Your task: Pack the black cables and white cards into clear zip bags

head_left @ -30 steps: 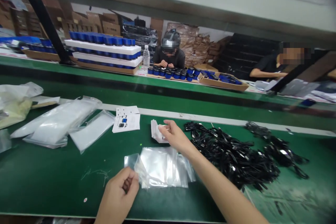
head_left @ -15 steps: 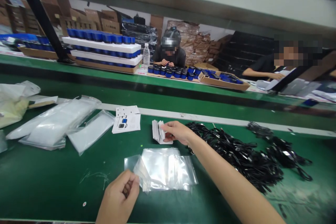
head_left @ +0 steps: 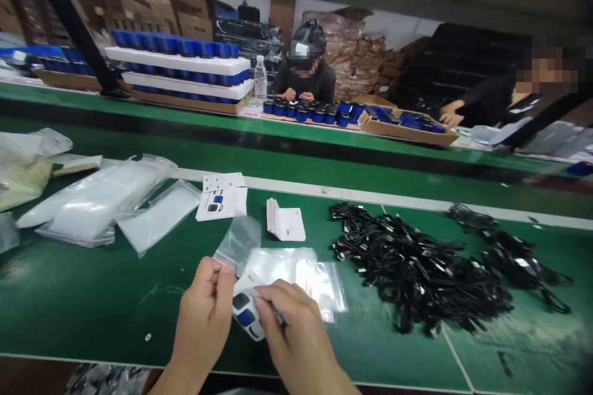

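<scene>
My left hand point(head_left: 204, 311) pinches the edge of a small clear plastic bag point(head_left: 238, 241) that stands up off the green table. My right hand point(head_left: 290, 330) pinches a white printed card point(head_left: 245, 315) with blue and black pictures, right beside the left hand. Both hands are near the table's front edge, over a flat stack of clear bags point(head_left: 301, 274). A small stack of white cards point(head_left: 285, 223) lies just beyond.
A heap of black cables point(head_left: 417, 265) lies to the right. More printed cards point(head_left: 221, 197) and larger bags point(head_left: 106, 200) lie to the left. Across the green conveyor point(head_left: 296, 154), two people work beside trays of blue items point(head_left: 176, 71).
My right hand has left the white card stack and come back to the front edge with one card. My left hand has lifted a clear bag off the stack.
</scene>
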{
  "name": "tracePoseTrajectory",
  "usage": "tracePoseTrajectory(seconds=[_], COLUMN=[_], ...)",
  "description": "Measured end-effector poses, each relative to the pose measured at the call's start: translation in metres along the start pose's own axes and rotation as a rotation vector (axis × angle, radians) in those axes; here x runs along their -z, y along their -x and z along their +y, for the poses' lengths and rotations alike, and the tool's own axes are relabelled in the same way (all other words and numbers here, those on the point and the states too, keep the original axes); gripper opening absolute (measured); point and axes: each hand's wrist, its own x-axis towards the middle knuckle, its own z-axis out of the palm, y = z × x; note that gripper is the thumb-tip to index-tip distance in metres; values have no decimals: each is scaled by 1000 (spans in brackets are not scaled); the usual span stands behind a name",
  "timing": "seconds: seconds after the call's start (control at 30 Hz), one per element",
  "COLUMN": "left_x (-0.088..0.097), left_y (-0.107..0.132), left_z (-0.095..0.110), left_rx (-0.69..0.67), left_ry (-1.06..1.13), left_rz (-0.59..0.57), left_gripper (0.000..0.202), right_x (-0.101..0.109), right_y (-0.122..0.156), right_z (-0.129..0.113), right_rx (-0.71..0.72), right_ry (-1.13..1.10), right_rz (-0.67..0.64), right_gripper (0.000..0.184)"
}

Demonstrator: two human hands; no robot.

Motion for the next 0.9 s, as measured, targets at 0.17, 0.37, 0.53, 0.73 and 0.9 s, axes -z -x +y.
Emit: tracePoseTrajectory(seconds=[0.17,0.37,0.53,0.73,0.9], left_x=[3,8,10,12,9], left_y=[1,-1,6,16,22], left_z=[5,7,7,14,12], left_rx=[-60,-81,-75,-216,-484], left_ry=[-99,-129,-154,-201,-410], left_rz=[124,162,96,23,28], left_gripper=[23,24,23,14,20], right_x=[-32,-58,-29,-16,-17], right_y=[17,34,21,14,14], right_z=[6,13,20,22,14], right_rx=[-79,-359,83,490,249], right_ry=[-156,-513,-120,260,399], right_rz=[333,37,202,316,251], right_gripper=[55,26,16,25,22])
